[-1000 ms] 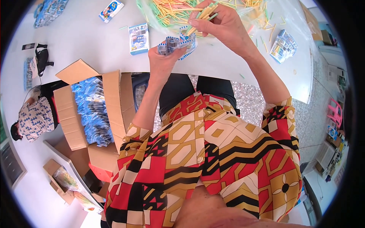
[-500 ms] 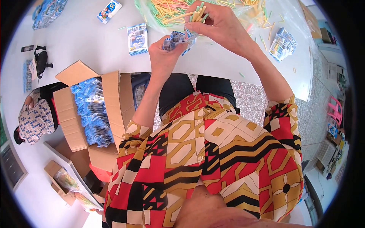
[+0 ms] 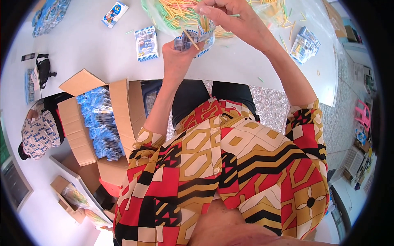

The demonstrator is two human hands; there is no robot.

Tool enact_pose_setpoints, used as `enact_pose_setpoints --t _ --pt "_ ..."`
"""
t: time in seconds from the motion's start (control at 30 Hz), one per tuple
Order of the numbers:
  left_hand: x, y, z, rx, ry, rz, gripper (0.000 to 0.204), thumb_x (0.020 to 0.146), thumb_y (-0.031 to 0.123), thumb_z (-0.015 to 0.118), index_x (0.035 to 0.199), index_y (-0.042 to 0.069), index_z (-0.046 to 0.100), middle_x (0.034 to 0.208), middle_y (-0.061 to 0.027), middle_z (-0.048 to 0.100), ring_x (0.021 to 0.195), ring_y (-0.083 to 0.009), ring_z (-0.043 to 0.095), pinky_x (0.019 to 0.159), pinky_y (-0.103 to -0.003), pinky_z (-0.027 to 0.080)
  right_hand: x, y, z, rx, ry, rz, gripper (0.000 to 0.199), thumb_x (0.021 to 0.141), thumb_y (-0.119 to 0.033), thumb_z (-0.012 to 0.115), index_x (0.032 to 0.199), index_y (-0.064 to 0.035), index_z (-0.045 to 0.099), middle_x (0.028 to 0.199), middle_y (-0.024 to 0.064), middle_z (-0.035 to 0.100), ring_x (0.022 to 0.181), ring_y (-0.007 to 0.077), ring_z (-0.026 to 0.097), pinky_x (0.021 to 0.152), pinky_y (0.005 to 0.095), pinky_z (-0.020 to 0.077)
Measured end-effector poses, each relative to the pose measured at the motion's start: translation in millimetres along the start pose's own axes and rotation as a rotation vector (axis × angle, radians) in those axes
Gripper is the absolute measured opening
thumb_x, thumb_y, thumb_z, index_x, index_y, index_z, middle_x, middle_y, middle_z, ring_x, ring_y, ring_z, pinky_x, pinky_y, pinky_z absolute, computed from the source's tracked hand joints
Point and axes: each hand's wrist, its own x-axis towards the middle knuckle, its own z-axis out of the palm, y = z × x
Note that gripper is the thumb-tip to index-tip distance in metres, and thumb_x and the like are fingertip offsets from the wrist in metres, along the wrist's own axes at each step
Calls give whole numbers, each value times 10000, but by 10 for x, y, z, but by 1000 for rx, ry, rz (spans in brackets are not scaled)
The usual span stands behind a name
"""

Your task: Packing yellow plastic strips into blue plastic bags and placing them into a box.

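Left hand [image 3: 177,55] clamped on a small blue and white packet [image 3: 193,39], right hand [image 3: 230,18] pinching thin sticks [image 3: 203,22] at its top

Both hands are raised over the white table [image 3: 94,53], just in front of a pile of yellow and green sticks [image 3: 176,10] on clear plastic. 1 yellow stick pokes out slantwise from the packet. 3 similar packets lie on the table: 1 [image 3: 146,43] just left of the left hand, 1 [image 3: 115,13] farther left, 1 [image 3: 304,44] well to the right. An open cardboard box [image 3: 82,135] of blue packets stands by the person's left side
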Motion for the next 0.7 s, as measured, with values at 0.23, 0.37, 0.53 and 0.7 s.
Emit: enact_pose_setpoints --t 0.23,0.37,0.53,0.7 --pt "92 -62 46 -41 15 71 156 749 117 723 826 -12 681 676 -3 621 594 -50 508 525 -206 400 151 199 -108 -248 11 -90 388 966 -292 396 1021 31 604 989 150 617 958 216 562 862 309 416" --pt "148 -65 36 10 13 77 159 750 113 713 834 -18 680 688 -9 627 603 -54 516 538 -214 408 245 375 -211 -247 -127 -127 416 968 -312 369 1076 23 590 1152 163 566 1090 243 505 949 325 364" --pt "186 -84 60 20 27 110 176 745 109 709 858 -22 681 713 -19 638 619 -60 529 552 -222 421 302 438 -90 -226 -171 144 433 965 -317 352 1156 21 544 1202 163 540 1108 250 492 973 329 345" --pt "196 -107 52 11 30 122 188 747 102 706 880 -27 679 723 -20 643 625 -57 531 557 -215 421 289 347 -128 -248 -94 142 449 966 -325 343 1186 23 522 1213 173 528 1119 257 482 997 328 322"
